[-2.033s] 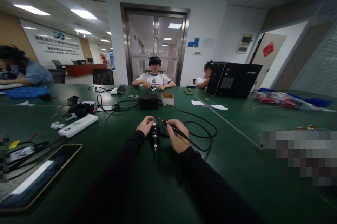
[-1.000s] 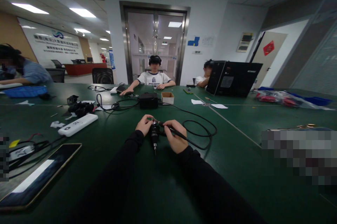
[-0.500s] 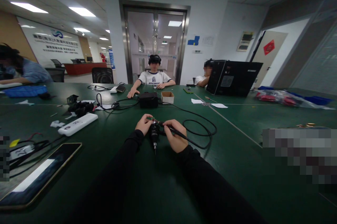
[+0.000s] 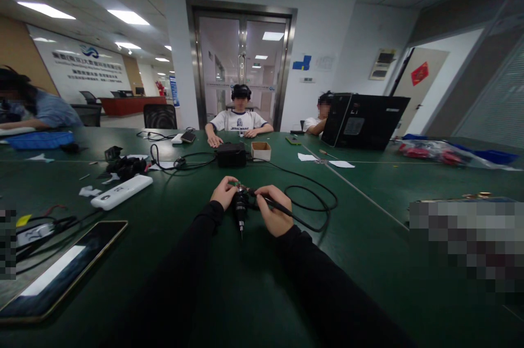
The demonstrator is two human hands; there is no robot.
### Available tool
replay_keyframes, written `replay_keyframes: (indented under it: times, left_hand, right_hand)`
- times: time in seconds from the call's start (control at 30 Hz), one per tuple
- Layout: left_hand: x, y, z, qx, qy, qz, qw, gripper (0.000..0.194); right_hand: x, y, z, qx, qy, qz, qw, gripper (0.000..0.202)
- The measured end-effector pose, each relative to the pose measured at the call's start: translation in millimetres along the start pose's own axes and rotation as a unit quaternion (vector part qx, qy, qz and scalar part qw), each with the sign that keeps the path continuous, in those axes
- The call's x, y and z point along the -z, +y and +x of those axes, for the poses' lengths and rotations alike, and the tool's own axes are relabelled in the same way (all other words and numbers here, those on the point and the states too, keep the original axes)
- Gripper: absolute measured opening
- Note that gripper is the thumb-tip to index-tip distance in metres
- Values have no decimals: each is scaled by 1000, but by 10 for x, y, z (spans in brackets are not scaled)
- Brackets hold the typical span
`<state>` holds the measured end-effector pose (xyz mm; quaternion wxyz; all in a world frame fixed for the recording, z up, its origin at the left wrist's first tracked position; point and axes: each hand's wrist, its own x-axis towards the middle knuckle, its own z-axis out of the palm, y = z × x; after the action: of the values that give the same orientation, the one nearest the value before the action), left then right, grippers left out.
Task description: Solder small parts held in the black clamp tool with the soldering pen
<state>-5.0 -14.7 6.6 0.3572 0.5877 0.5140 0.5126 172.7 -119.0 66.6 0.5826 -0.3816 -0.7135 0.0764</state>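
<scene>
Black tool (image 4: 240, 207): on our side of the black box (image 4: 231, 156), between our two hands, long axis running away from us, metal tip toward us.
Left hand (image 4: 223, 194): nearer to it, fingertips drawn together beside a small part (image 4: 238, 185) at its far end; we cannot tell whether they grip.
Right hand (image 4: 275, 218): we have its fingers closed round a pen-like tool (image 4: 280, 207), pointing left.
Open carton (image 4: 261, 156): just right of the box.

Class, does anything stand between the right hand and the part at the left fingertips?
Nothing visible blocks the pen in the right hand from the part; the driver lies nearer the camera, beside the left hand.
</scene>
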Motion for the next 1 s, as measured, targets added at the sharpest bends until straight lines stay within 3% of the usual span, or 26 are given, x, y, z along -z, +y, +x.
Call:
replay_keyframes:
  times: [0.27, 0.57, 1.0]
  left_hand:
    - [9, -77, 34, -17, -3, 6, 1000, 24]
    - [7, 50, -26, -6, -13, -18, 1000, 23]
    - [-1, 38, -28, -17, -9, -31, 999, 24]
  right_hand:
    - [3, 2, -2, -12, -2, -1, 1000, 13]
    - [12, -12, -1, -2, 1, 4, 1000, 13]
    - [9, -22, -1, 10, -6, 4, 1000, 13]
